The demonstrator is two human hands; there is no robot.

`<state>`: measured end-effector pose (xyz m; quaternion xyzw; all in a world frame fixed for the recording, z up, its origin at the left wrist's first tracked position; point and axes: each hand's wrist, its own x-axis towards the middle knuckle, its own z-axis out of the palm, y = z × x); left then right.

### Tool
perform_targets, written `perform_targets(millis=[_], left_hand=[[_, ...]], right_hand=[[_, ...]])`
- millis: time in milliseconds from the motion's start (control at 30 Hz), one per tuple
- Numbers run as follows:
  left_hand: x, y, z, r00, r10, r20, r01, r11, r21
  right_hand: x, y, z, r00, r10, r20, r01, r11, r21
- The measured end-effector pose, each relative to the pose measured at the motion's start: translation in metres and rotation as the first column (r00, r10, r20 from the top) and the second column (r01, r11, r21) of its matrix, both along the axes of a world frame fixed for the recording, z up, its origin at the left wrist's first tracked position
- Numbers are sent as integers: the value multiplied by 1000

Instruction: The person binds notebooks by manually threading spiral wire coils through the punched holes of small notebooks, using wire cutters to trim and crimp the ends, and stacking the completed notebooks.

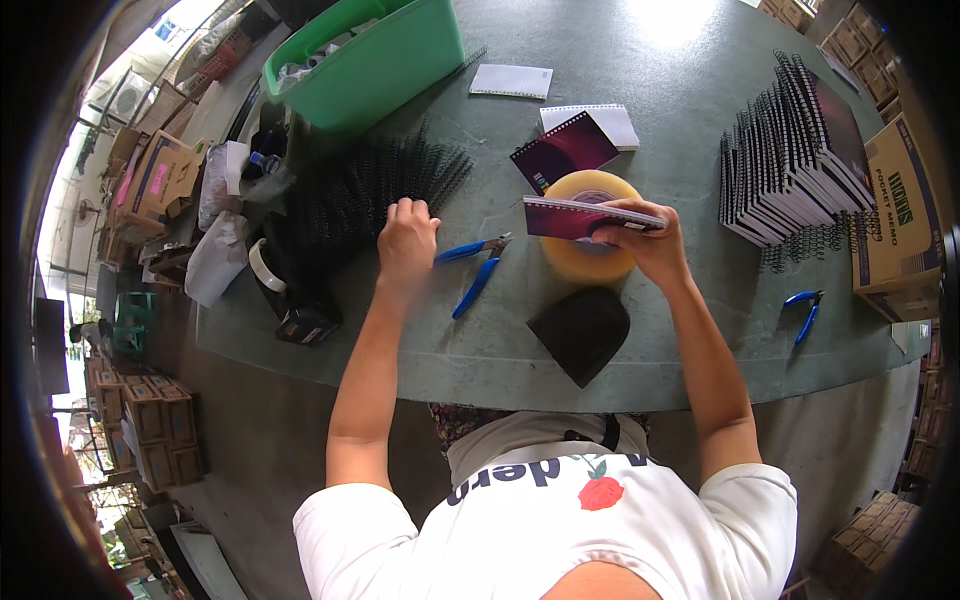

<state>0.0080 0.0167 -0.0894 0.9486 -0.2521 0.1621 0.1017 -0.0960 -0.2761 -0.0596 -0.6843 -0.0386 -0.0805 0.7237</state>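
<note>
My right hand [650, 235] holds a small notebook [575, 217] with a purple cover and punched holes along its top edge. It is above a thick roll of yellowish clear tape [590, 262]. My left hand [408, 235] has its fingers curled at the near end of a heap of black spiral binding coils [350, 190], seemingly pinching one; the fingertips are hidden. Blue-handled cutters [472, 268] lie open beside it. Behind the tape roll are a purple cover [566, 150], a white punched page block [605, 125] and another white block [511, 81].
A green bin [370, 65] stands at the far left. Spiral-bound notebooks [790, 165] are stacked at right by a cardboard box [905, 215]. More blue cutters [803, 312] lie near the right edge. A black pouch-like piece [583, 332] and a black tape dispenser [290, 290] lie near the front.
</note>
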Motion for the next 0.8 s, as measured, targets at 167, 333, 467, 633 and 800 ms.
perform_targets(millis=[167, 333, 467, 633, 800], left_hand=[[-11, -7, 1, 986, -54, 156, 18, 974, 226], [-14, -17, 46, 999, 28, 28, -20, 970, -244], [-13, -14, 89, 991, -34, -126, -44, 822, -569], [-3, 12, 14, 990, -52, -129, 78, 976, 205], [-6, 1, 46, 968, -115, 224, 36, 944, 329]], right_hand=[[-4, -5, 2, 996, -65, 53, 66, 997, -28], [-7, -14, -2, 999, -36, 17, 37, 994, -105], [-5, -15, -5, 994, -2, 105, 7, 999, -43], [-5, -10, -4, 998, -64, -6, 63, 995, -76], [-4, -14, -1, 996, -93, -8, 92, 993, -67]])
